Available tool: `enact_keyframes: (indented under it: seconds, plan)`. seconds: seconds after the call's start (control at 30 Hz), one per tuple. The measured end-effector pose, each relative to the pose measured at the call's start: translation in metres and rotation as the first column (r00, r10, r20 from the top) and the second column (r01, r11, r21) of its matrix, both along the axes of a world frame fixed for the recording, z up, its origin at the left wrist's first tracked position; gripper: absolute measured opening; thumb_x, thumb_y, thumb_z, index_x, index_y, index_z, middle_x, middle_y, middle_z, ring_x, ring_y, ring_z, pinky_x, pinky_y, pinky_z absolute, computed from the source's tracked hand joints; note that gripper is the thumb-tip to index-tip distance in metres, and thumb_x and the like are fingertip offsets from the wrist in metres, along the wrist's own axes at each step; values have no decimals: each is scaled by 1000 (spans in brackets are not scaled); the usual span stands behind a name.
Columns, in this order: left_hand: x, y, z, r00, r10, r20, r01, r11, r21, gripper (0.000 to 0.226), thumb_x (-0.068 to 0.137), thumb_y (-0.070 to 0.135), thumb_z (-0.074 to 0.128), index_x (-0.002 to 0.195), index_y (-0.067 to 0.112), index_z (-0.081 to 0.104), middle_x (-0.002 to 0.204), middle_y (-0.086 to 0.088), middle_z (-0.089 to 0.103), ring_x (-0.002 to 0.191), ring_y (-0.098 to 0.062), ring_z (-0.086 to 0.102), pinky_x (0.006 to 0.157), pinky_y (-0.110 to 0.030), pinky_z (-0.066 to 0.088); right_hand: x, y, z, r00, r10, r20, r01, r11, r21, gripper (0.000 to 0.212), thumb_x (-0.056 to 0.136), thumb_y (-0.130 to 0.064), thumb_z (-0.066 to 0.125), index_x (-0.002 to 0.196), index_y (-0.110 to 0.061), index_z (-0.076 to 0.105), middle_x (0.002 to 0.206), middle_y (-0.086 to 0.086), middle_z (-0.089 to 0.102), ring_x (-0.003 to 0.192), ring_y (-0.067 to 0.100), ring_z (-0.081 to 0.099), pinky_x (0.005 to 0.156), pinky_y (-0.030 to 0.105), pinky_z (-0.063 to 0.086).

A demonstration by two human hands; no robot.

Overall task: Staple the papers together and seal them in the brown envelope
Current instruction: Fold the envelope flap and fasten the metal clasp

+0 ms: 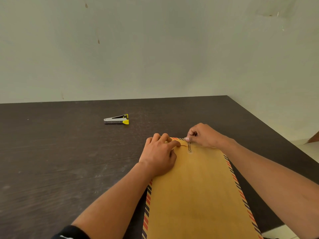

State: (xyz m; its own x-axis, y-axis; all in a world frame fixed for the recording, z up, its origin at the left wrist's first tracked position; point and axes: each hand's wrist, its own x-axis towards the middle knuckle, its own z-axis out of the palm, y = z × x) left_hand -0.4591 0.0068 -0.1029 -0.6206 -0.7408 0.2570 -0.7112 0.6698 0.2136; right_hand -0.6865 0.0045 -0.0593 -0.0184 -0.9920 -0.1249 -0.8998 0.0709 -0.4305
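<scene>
Head view: the brown envelope [198, 195] lies lengthwise on the desk [51, 152], running from the near edge up towards the middle, with its flap end farthest from the person. No papers show, so they are probably already inside, and the step in hand looks like closing the flap. The left hand [158, 156] rests on the flap's left part, fingers bent and forefinger pressing down just beside the metal clasp [189, 147]. The right hand [203, 135] pinches the clasp's far end between thumb and finger; whether it holds a prong or a string is too small to tell. To do this well, the left hand should keep the flap flat and square while the right works the fastener down snug. The stapler [117, 119] sits well apart, towards the far edge.
</scene>
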Motion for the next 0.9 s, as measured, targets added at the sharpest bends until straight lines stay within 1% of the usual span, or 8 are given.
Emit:
enact_keyframes:
  seconds: [0.13, 0.3, 0.37, 0.47, 0.63, 0.8, 0.87, 0.9]
  plan:
    - [1, -1, 1, 1000, -3, -1, 3, 1000, 4, 41, 96, 42, 38, 134, 44, 51, 128, 7, 50, 113, -21, 43, 102, -40, 36, -4, 5, 1, 999, -42, 11, 42, 999, 3, 16, 93, -34, 68, 96, -20, 76, 104, -10, 68, 96, 9, 62, 83, 29, 52]
    - [0, 0, 2, 1000, -2, 0, 2, 1000, 8, 41, 96, 43, 38, 134, 45, 51, 129, 7, 50, 114, -20, 43, 103, -40, 36, -3, 10, 0, 998, -70, -8, 69, 997, -21, 20, 96, -33, 64, 102, -16, 74, 99, -10, 64, 91, 8, 61, 78, 24, 48]
    - [0, 1, 1, 1000, 0, 2, 0, 1000, 8, 41, 96, 43, 37, 134, 45, 51, 129, 8, 50, 115, -20, 43, 102, -40, 36, 0, 9, -1, 997, -68, -30, 67, 997, -44, 21, 99, -31, 61, 98, -13, 72, 96, -10, 64, 89, 10, 64, 78, 27, 51]
    - [0, 0, 1, 1000, 2, 4, -2, 1000, 10, 41, 96, 43, 37, 135, 45, 50, 130, 8, 50, 115, -20, 43, 103, -39, 36, 6, 5, 0, 993, -71, -91, 68, 997, -39, 21, 101, -26, 58, 93, -11, 71, 96, -11, 64, 88, 14, 66, 84, 36, 56]
    - [0, 0, 1, 1000, 0, 6, 0, 1000, 13, 41, 96, 44, 37, 135, 45, 50, 131, 8, 49, 116, -20, 43, 103, -40, 35, 0, 11, 4, 991, -62, -121, 63, 998, 5, 15, 100, -27, 60, 92, -18, 68, 97, -11, 61, 88, 8, 59, 79, 27, 47]
    - [-1, -1, 1, 1000, -3, 17, 2, 1000, 23, 40, 97, 45, 37, 135, 46, 50, 132, 8, 48, 118, -19, 42, 105, -40, 34, -5, 27, 4, 990, -39, -137, 35, 999, -33, 15, 98, -24, 62, 97, -13, 73, 88, -19, 54, 84, 7, 57, 70, 16, 40]
    - [-2, -1, 1, 1000, 1, 22, -1, 1000, 23, 40, 97, 45, 36, 135, 46, 50, 133, 8, 48, 118, -19, 42, 105, -40, 34, -5, 35, 4, 987, -25, -159, 14, 997, -76, 14, 96, -25, 65, 93, -14, 74, 92, -15, 53, 91, 10, 57, 77, 20, 42]
    - [-2, 0, 1, 1000, 3, 27, -4, 1000, 21, 41, 97, 45, 36, 135, 46, 49, 133, 8, 48, 118, -19, 42, 105, -39, 34, -4, 39, 4, 986, -28, -165, 13, 996, -89, 14, 95, -26, 67, 91, -15, 75, 96, -12, 55, 95, 11, 56, 83, 25, 44]
